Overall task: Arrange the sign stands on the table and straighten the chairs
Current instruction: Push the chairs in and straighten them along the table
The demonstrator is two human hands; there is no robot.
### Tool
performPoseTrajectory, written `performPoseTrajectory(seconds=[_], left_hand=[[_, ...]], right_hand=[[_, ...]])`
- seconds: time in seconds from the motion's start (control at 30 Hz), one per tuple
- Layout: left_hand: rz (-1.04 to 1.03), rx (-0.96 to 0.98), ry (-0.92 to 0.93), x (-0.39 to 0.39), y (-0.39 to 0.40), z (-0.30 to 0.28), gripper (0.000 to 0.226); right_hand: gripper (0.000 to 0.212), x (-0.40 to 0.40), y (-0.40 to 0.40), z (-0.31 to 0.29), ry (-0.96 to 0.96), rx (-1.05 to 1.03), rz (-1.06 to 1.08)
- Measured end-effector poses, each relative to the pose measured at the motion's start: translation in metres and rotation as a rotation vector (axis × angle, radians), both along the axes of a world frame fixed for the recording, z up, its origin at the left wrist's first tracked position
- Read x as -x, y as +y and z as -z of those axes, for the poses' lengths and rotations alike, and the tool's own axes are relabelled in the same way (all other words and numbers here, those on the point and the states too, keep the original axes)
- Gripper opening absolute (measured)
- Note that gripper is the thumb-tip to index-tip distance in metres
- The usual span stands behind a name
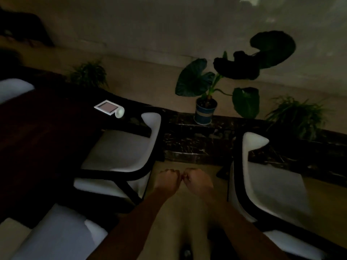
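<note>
The room is dim. A white sign stand (109, 108) with a framed card lies near the far corner of the dark wooden table (37, 132). A white chair with a black frame (120, 147) is tucked at the table's right side. Another white chair (266, 188) stands apart on the right, away from the table. A third white chair (62, 235) is at the lower left. My left hand (168, 180) and my right hand (198, 180) are both closed into fists, side by side over the floor between the chairs, holding nothing.
A large-leaf plant in a blue and white pot (205, 111) stands on a dark marble ledge (197, 145) ahead. Smaller leafy plants (296, 117) sit along the ledge. Part of another white chair (13, 89) shows at the far left.
</note>
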State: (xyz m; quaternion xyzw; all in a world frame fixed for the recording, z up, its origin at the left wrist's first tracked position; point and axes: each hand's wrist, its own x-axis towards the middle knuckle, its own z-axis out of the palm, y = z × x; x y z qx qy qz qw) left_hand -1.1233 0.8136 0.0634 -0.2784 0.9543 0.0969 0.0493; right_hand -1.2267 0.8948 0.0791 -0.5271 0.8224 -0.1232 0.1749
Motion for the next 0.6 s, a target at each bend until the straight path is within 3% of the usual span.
performPoseTrajectory(seconds=[0.27, 0.33, 0.6], left_hand=[[-0.231, 0.057, 0.096, 0.088, -0.108, -0.016, 0.031], [-0.246, 0.126, 0.024, 0.102, -0.136, -0.017, 0.026], [-0.403, -0.005, 0.02, 0.137, -0.257, 0.008, 0.031]], right_hand=[[0.025, 0.095, -0.122, -0.006, -0.075, 0.032, -0.129], [0.027, 0.109, -0.152, -0.007, -0.093, 0.028, -0.137], [0.023, 0.15, -0.283, -0.003, -0.039, 0.004, -0.299]])
